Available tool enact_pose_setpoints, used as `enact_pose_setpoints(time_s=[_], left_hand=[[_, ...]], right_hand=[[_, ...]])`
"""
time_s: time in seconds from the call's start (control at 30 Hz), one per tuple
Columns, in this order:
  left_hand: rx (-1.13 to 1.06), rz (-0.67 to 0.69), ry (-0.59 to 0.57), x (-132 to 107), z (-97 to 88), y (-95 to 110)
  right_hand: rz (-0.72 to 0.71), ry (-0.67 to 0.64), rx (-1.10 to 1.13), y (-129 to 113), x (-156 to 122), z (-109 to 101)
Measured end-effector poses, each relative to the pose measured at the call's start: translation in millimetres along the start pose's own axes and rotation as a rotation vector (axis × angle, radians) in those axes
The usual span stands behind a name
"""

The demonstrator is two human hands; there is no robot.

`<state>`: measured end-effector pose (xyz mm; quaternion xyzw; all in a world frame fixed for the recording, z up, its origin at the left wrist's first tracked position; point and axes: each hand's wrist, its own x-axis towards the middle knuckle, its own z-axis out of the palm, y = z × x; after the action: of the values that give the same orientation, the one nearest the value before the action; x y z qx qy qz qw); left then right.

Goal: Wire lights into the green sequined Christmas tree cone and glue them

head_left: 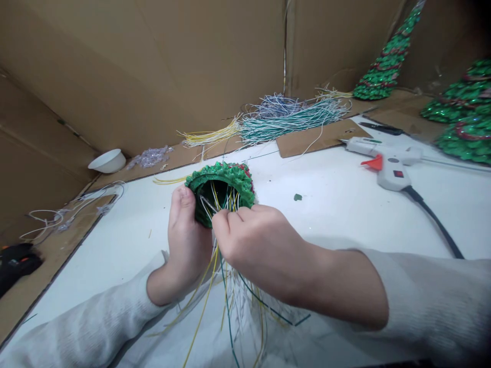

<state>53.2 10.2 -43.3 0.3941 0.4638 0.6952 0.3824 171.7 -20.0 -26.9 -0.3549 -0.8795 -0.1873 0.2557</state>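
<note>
A green glittery cone tree (224, 179) with red trim lies tipped so its hollow base faces me. My left hand (187, 240) is wrapped around its left side, thumb on the rim. My right hand (249, 237) is closed in a pinch on thin wires (226, 301) at the base opening. Yellow, green and white wire ends trail out of the cone toward me, below both hands.
A white glue gun (383, 163) with a black cord lies at right. Bundles of loose wires (291, 115) lie at the back, finished glitter trees (383, 66) at back right, a white bowl (107, 161) at left, and a black glue gun (15, 263) at far left. Cardboard walls surround the white table (337, 204).
</note>
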Motion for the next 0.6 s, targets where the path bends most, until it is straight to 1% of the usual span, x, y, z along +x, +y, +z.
enact_pose_setpoints(time_s=[0.2, 0.37, 0.6], left_hand=[[0.044, -0.029, 0.004, 1.2, -4.5, -2.5], [0.043, -0.048, -0.005, -0.5, -1.7, -0.6], [-0.010, -0.041, 0.002, -3.5, 1.3, 1.9]], right_hand=[[-0.058, -0.034, 0.040, 1.3, -1.5, -1.6], [-0.080, -0.006, 0.063, 0.5, -1.8, -1.3], [-0.098, -0.011, 0.049, 0.5, -1.3, -1.6]])
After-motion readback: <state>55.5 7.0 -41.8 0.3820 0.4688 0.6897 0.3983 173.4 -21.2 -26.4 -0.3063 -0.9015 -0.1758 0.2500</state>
